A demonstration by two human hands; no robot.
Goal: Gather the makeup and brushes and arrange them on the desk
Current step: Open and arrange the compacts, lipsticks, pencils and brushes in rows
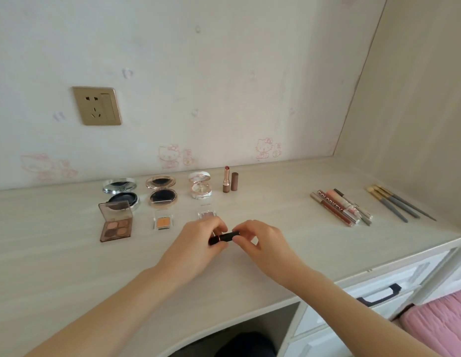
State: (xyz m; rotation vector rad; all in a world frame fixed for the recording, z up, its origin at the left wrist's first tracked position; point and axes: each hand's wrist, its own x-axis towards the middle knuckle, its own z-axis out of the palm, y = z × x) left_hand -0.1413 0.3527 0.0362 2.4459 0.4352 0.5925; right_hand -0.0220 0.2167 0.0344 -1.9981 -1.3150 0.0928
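Head view: a dark lipstick tube [225, 237] is held sideways over the pale tabletop [69, 266].
Fingers of the left hand [196, 238] clamp one end, those of the right hand [263, 239] the other; it is a glossy cylinder.
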